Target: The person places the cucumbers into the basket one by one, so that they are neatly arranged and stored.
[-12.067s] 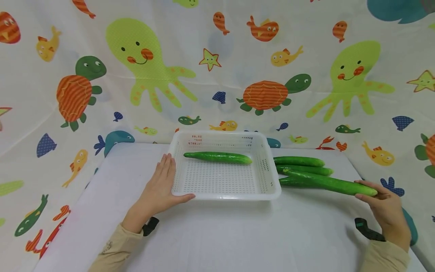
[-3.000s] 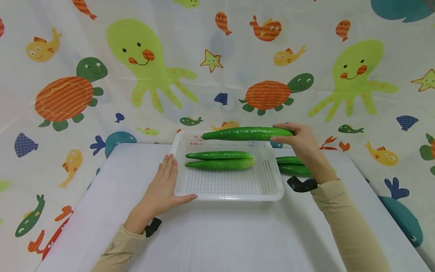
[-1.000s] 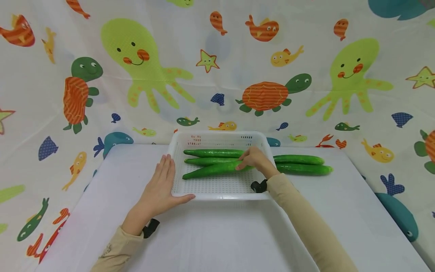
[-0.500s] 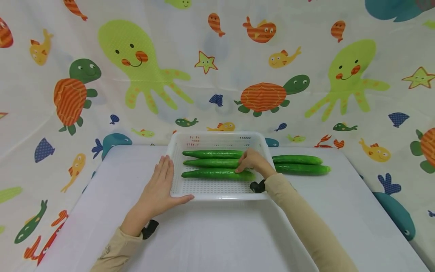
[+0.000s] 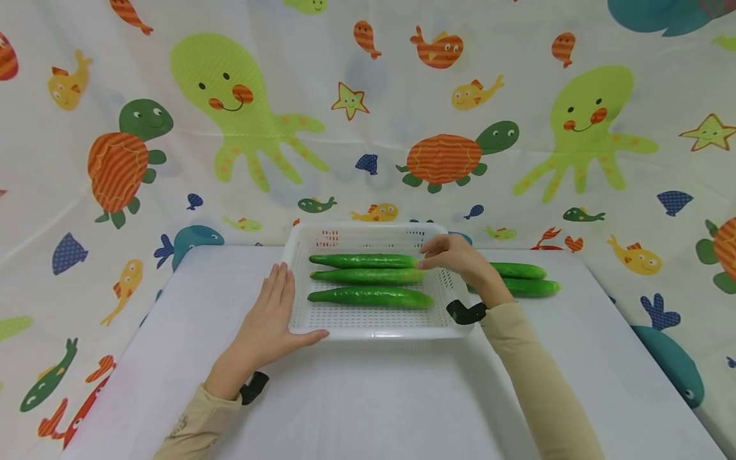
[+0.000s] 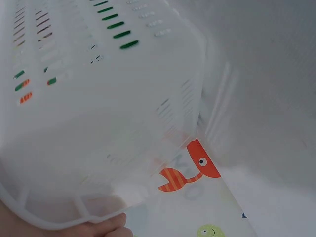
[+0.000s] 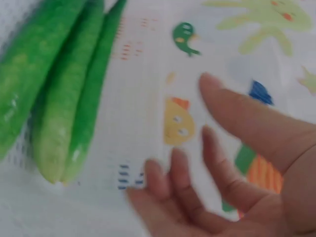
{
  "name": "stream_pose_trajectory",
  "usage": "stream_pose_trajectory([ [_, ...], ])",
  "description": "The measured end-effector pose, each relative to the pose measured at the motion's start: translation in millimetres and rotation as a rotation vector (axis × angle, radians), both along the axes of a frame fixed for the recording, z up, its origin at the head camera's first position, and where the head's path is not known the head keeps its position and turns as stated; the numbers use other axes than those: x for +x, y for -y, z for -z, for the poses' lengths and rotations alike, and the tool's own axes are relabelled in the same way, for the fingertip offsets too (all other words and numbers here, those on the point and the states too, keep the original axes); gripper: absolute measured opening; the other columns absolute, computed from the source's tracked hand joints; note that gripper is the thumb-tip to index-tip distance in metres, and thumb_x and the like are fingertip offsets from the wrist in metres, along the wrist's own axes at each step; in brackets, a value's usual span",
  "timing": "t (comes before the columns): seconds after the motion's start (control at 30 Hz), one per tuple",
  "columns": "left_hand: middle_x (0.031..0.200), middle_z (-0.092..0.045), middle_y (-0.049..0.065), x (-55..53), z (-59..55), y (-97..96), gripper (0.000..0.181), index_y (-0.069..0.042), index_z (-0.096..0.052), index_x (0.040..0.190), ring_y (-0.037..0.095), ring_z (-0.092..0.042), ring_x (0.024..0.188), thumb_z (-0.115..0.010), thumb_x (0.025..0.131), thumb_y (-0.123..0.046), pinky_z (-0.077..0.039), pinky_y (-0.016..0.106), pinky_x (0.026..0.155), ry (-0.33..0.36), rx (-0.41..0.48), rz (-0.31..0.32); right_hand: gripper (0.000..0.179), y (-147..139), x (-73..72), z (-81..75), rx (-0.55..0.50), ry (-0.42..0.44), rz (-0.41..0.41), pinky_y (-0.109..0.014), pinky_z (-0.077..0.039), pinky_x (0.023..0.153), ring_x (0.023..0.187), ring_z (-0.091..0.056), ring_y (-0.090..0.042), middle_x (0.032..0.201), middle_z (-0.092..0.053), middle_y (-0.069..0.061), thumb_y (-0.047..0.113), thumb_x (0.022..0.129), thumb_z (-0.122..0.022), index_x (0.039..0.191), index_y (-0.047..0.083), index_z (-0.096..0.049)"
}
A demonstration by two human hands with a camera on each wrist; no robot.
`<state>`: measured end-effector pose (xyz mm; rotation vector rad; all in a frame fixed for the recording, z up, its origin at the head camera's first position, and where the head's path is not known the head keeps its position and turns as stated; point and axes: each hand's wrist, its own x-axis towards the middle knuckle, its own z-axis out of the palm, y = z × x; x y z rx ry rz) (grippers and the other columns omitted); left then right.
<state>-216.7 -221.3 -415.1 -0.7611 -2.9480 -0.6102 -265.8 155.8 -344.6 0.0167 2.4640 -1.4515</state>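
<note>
Three cucumbers lie side by side in a white perforated plastic basket (image 5: 379,333): a front one (image 5: 368,296), a middle one (image 5: 368,276) and a back one (image 5: 361,260). The left hand (image 5: 270,322) rests along the basket's left rim near its front corner, fingers straight and thumb spread along the front. In the left wrist view its fingers (image 6: 106,227) show under the rim. Over the basket's right side, the right hand (image 5: 466,262) holds nothing. The right wrist view shows its fingers (image 7: 187,187) loosely bent, apart from the cucumbers (image 7: 64,108).
Two more cucumbers, a nearer one (image 5: 531,289) and a farther one (image 5: 523,271), lie on the white table (image 5: 379,396) right of the basket, partly hidden by the right hand and wrist. A sea-animal cloth (image 5: 345,166) hangs behind the table.
The right hand has placed a cucumber in front of the other two in the basket, straightened it, let go and moved up and right. The left hand stays on the rim.
</note>
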Motion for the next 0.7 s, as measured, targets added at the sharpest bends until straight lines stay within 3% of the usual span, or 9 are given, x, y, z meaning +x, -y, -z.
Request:
stream_pose_trajectory([
  [0.17, 0.163, 0.004, 0.025, 5.6, -1.7, -0.9, 0.130, 0.012, -0.007, 0.153, 0.035, 0.008, 0.151, -0.064, 0.076, -0.076, -0.005, 0.049, 0.122, 0.007, -0.002, -0.010, 0.034, -26, 8.9, -4.8, -0.193, -0.129, -0.016, -0.041, -0.047, 0.097, 0.101, -0.059, -0.024, 0.112, -0.060, -0.015, 0.011, 0.089, -0.075, 0.118, 0.000, -0.060],
  [0.4, 0.163, 0.005, 0.025, 13.0, -5.2, -4.6, 0.131, 0.012, -0.007, 0.153, 0.036, 0.008, 0.151, -0.065, 0.076, -0.077, -0.005, 0.049, 0.122, 0.019, 0.007, -0.017, 0.031, -70, 23.0, -11.4, -0.345, -0.363, -0.002, -0.024, -0.049, 0.095, 0.111, -0.057, -0.023, 0.118, -0.062, -0.013, 0.009, 0.093, -0.070, 0.120, -0.004, -0.060],
  [0.7, 0.163, 0.005, 0.024, 24.2, -7.3, -7.0, 0.132, 0.012, -0.007, 0.153, 0.036, 0.007, 0.151, -0.065, 0.075, -0.077, -0.005, 0.049, 0.122, 0.022, 0.006, -0.035, 0.020, -144, 29.5, -5.7, -0.777, -0.571, 0.043, -0.028, -0.045, 0.104, 0.108, -0.061, -0.025, 0.109, -0.067, -0.015, -0.017, 0.095, -0.050, 0.114, -0.018, -0.057],
])
